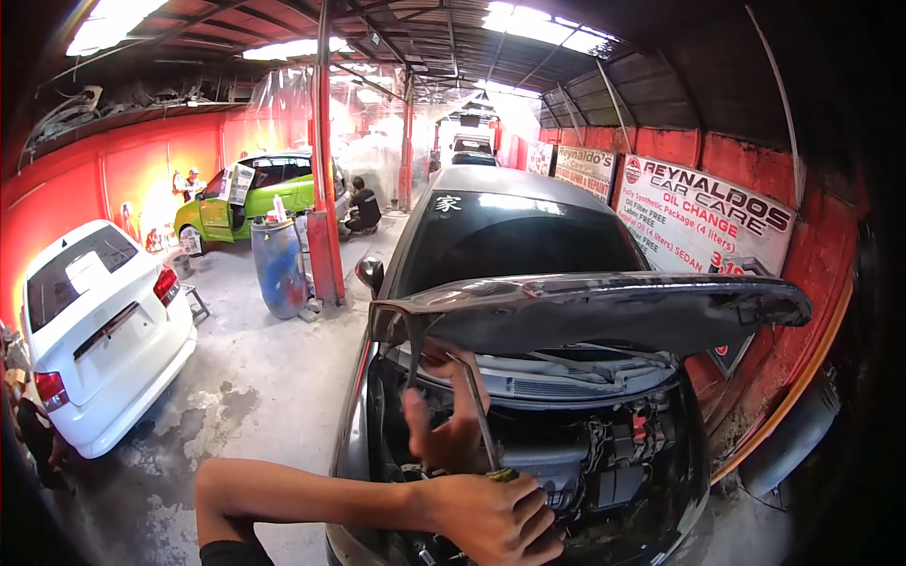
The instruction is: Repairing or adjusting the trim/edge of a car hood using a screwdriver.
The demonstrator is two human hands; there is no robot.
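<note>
Prop rod (477, 406) stands slanted over the engine bay (585, 462) of the grey car (491, 189), under the raised hood (585, 307). Right hand (451, 424) wrapped around the rod. Left hand (495, 519) fisted on something green at the car's front edge. White car (94, 311) left of the grey car, blue drum (278, 264) beyond it.

Four cars stood in view: one grey (510, 311) with its hood (585, 307) raised, one white (99, 325), one green (250, 193), and one more far back (470, 146). There was one blue drum (279, 264), two signboards (703, 222), two hands (495, 519) over the engine, and one crouching person (361, 208).
</note>
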